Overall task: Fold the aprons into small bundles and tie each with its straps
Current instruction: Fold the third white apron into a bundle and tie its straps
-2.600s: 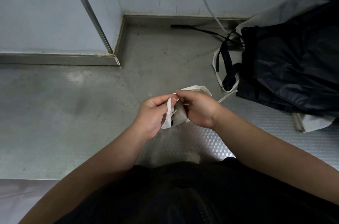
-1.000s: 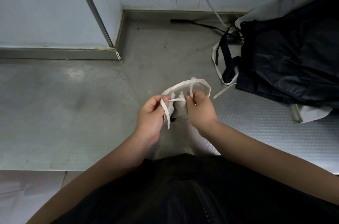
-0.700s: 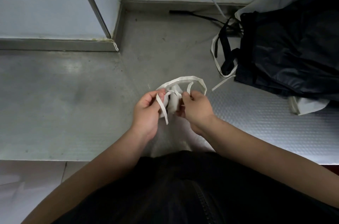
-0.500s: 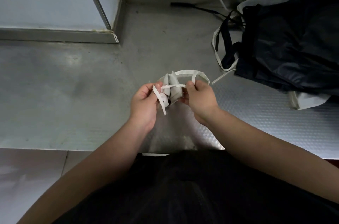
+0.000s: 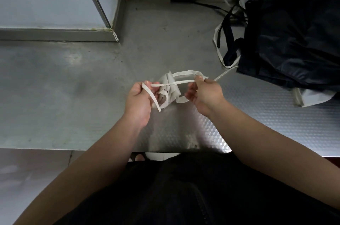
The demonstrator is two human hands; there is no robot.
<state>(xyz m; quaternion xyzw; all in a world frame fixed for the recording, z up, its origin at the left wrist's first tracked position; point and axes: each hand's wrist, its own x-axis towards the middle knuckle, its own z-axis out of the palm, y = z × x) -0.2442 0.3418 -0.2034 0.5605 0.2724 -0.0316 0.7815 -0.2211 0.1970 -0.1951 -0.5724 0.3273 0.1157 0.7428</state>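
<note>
Two hands. Left hand (image 5: 139, 99) fingers curled, gripping one strap (image 5: 181, 82) end; right hand (image 5: 204, 94) pinches the other. One white apron bundle (image 5: 168, 90) between them, above the steel counter (image 5: 73, 95). One dark apron pile (image 5: 294, 40) far right. Since 0.5 s ago: hands wider apart, strap tauter.
</note>
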